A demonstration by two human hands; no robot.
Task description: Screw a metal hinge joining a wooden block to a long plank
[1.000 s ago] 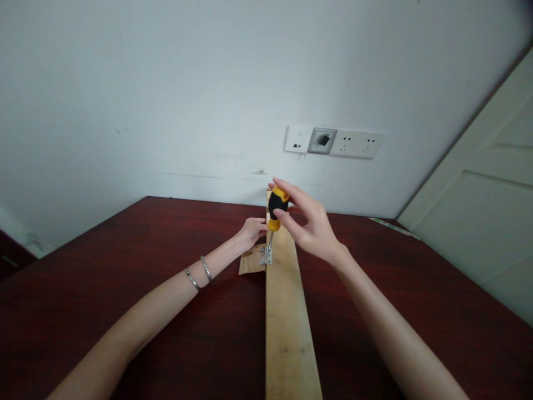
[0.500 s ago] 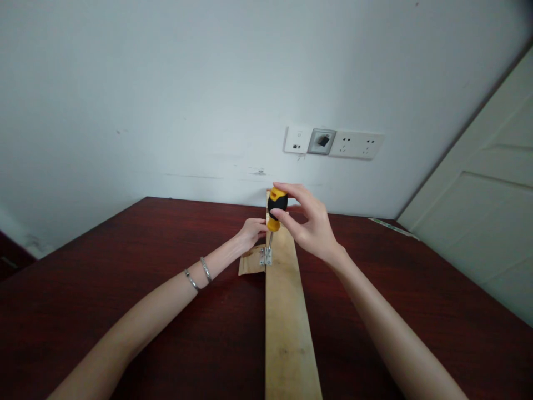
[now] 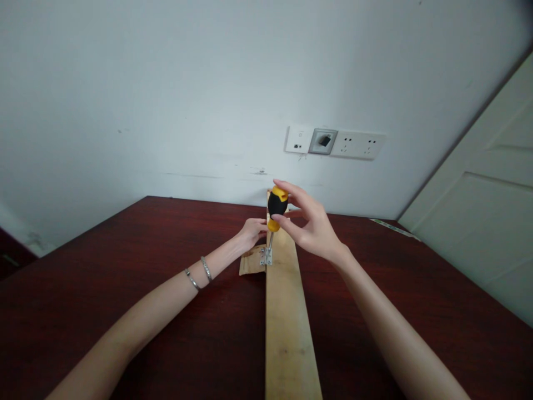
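A long pale wooden plank point(image 3: 287, 311) lies on the dark red table point(image 3: 125, 261), running away from me. A small metal hinge point(image 3: 265, 256) sits at its left edge, joined to a smaller wood piece point(image 3: 251, 263). My right hand point(image 3: 310, 225) pinches the yellow and black handle of a screwdriver point(image 3: 276, 206), which stands upright with its tip on the hinge. My left hand point(image 3: 251, 231) rests with curled fingers on the small wood piece beside the hinge, pressing it against the plank. Two bracelets circle my left wrist.
A white wall rises just behind the table, with a row of sockets and switches point(image 3: 334, 142). A pale door point(image 3: 478, 222) stands at the right. The table's far right edge carries a thin light strip point(image 3: 393, 226).
My right hand's fingers have shifted slightly round the screwdriver handle, turning it in place. The left hand, plank and hinge have stayed where they were.
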